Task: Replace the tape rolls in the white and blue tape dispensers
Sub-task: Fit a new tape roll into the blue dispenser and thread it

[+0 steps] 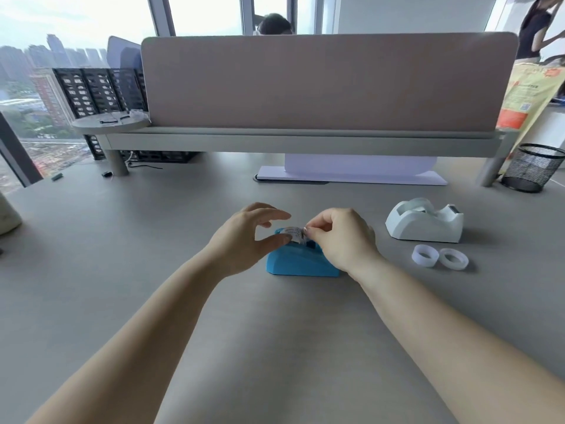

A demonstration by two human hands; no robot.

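Observation:
The blue tape dispenser (298, 262) sits mid-table under both hands. A small pale tape roll (294, 233) is at its top slot. My right hand (341, 240) pinches the roll's right side with fingertips. My left hand (247, 237) touches the roll's left side with thumb and curled fingers. How far the roll sits in the slot is hidden. The white tape dispenser (425, 221) stands to the right with a roll in it. Two loose translucent tape rolls (425, 255) (454, 258) lie flat in front of it.
A black mesh pen cup (532, 168) stands at the far right. A raised shelf with a pink divider panel (321, 84) runs across the back, a white stand (351, 175) beneath it. Black crates (97, 90) are at back left. People are behind the divider.

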